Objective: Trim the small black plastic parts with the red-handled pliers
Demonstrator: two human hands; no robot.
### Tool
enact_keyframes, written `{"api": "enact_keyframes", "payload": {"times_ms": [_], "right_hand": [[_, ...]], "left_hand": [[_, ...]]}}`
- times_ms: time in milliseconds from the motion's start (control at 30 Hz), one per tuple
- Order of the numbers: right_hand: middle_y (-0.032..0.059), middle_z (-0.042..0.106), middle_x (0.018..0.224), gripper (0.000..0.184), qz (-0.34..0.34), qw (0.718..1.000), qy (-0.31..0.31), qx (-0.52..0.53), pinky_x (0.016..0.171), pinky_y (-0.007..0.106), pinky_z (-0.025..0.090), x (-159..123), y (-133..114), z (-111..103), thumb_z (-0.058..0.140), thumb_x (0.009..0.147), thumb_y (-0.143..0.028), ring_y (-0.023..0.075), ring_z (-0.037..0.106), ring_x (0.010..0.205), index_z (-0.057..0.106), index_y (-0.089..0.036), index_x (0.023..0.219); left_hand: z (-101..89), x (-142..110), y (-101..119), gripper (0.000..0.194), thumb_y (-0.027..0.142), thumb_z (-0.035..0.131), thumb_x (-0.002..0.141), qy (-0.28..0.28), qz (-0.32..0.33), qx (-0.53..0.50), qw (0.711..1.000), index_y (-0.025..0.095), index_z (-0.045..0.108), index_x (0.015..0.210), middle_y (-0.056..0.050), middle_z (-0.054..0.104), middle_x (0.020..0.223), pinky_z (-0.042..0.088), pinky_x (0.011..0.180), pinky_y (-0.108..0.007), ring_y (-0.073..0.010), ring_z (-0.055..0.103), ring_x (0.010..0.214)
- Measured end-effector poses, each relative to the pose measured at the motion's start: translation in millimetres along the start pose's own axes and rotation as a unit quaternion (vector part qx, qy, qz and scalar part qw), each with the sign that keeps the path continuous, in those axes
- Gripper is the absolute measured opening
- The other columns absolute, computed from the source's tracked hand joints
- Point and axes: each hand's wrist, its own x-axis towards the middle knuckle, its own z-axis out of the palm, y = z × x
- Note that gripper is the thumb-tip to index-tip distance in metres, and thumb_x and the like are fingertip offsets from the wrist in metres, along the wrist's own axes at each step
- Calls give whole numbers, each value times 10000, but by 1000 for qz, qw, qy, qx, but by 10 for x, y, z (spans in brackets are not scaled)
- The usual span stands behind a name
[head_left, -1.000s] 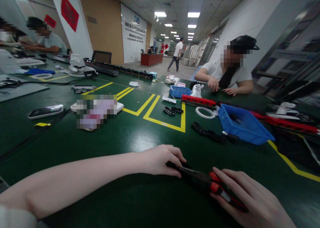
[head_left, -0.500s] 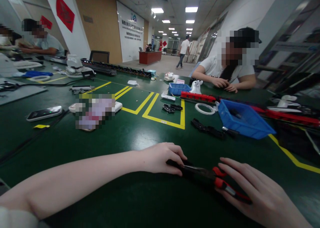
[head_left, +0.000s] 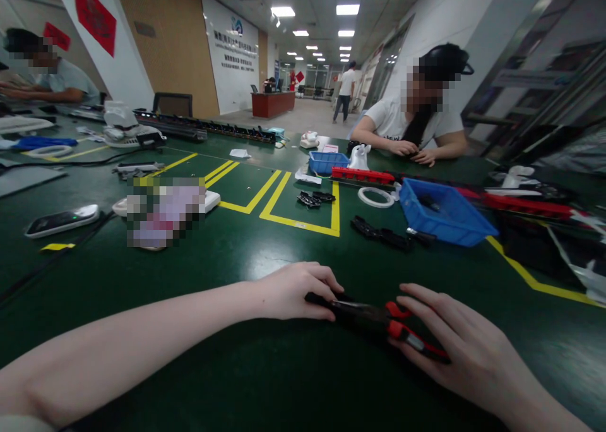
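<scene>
The right hand (head_left: 466, 343) has its grip loosely round the pliers (head_left: 376, 317), likely stiff, weighty and best held by their red handles (head_left: 398, 331), tips meeting the black piece (head_left: 318, 299) the left hand (head_left: 294, 293) pinches over the worktop (head_left: 227, 369).

Lighting: overhead, moderate across the room, dim at working height. I trace it to rows of ceiling panels (head_left: 348, 9) beyond the far edge of the table (head_left: 231, 239), the nearest blown out to flat white. Soft pale glare sits just past my left hand (head_left: 296, 291); toward the near edge the surface sinks almost to black, and the dark metal of the pliers (head_left: 367, 314) by my right hand (head_left: 459, 340) nearly merges with it. Wide-angle stretch strong: the pillar (head_left: 130, 72) leans, my left forearm (head_left: 142, 337) looks elongated. Background beyond the right edge smeared.
</scene>
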Motion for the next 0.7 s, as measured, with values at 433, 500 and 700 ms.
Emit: {"api": "enact_keyframes", "payload": {"times_ms": [433, 500, 700], "right_hand": [[107, 722, 994, 296, -9, 999, 10, 35, 692, 342, 590, -53, 148, 63, 586, 923, -332, 221, 706, 820, 627, -171, 1168], [101, 723, 990, 300, -4, 999, 6, 46, 683, 341, 591, -38, 130, 62, 593, 915, -337, 222, 705, 817, 629, -181, 1169], [112, 723, 993, 290, 6, 999, 5, 33, 687, 325, 591, -21, 58, 50, 588, 920, -341, 217, 703, 830, 637, -171, 1150]], "left_hand": [[37, 14, -47, 209, 304, 737, 869, 11, 26, 16, 999, 147, 744, 1007, -105, 672, 1197, 523, 874, -311, -202, 651, 1047], [32, 11, -35, 201, 297, 739, 867, 9, 21, 15, 1000, 151, 742, 1005, -102, 671, 1194, 525, 873, -313, -203, 650, 1048], [37, 1, -47, 200, 302, 720, 883, 6, 26, 13, 1000, 151, 741, 1012, -102, 660, 1198, 527, 869, -315, -201, 642, 1056]]}}
